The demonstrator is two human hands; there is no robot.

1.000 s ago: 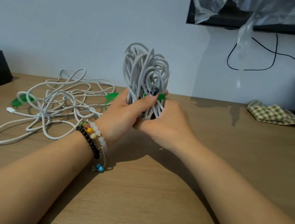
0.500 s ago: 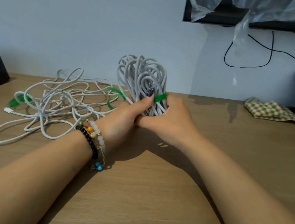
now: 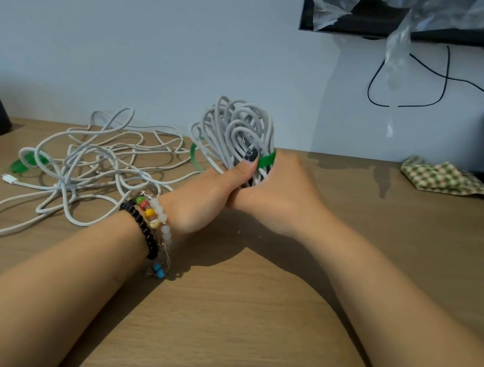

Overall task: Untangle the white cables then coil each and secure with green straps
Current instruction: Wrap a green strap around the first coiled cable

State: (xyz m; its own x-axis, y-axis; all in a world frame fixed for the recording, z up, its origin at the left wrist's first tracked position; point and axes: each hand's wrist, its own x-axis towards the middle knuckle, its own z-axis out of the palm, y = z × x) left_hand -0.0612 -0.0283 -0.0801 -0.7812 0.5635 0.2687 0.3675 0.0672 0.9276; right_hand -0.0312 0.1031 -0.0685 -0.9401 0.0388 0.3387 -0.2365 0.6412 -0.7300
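Strapping step: left hand and right hand both clamp the coiled white cable above desk centre, thumb pinning the green strap. Next: cinch it. Tangled cable waits near the left edge.

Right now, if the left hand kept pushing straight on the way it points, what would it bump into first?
The left hand already grips the coiled white cable. Beyond it, probably the wall, though depth is unclear.
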